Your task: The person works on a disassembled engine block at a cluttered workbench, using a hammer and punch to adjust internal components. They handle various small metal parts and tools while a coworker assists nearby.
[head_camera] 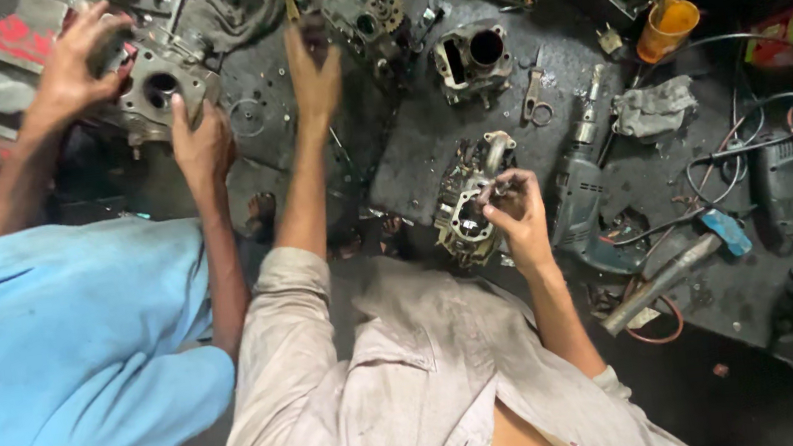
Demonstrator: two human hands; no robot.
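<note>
Pretty dim shot overall, the dark greasy workbench (466,134) soaks up most of the light. Brightest spots are the blue shirt (49,346) and the pale shirt (387,396), lit from above. Corners fall off into near black. Wide-angle lens bends the edges. The raised left hand (312,72) is motion-blurred; centre stays fairly sharp.

Your right hand (515,206) is resting on the finned metal engine head (463,207) at the near edge of the dark greasy workbench (427,139). Your left hand (312,67) is reaching farther back, toward the geared metal engine casing (370,22). The bored metal cylinder block (472,57) is sitting behind the engine head, the electric drill (581,185) just right of it. A co-worker's hands (79,60) are lying on another engine block (160,86) at far left.
</note>
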